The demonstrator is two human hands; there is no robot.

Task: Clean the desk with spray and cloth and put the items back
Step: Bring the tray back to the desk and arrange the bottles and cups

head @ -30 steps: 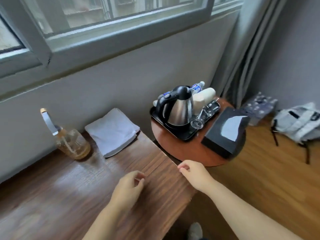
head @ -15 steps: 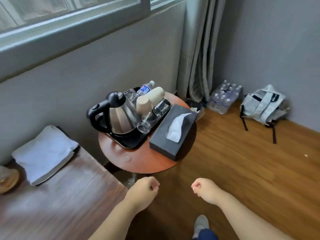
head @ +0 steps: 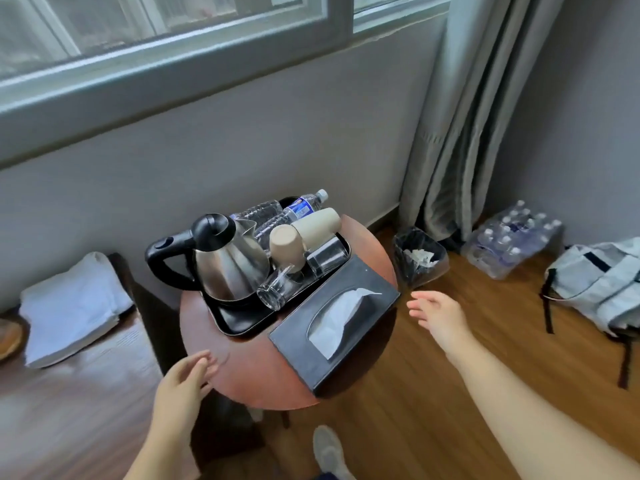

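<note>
Both hands hold nothing, each grip apart with fingers loosely spread: the left hand [head: 183, 382] hovers at the near edge of the round side table [head: 249, 372], the right hand [head: 438, 315] just right of the tissue box [head: 334, 322]. Behind the box, a black tray [head: 239, 318] carries a kettle [head: 225, 261], cups and water bottles. The folded white cloth [head: 71, 308] lies on the counter [head: 79, 410] at far left.

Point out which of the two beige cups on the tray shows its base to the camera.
The front cup, beside the kettle; the other cup shows its side.
</note>
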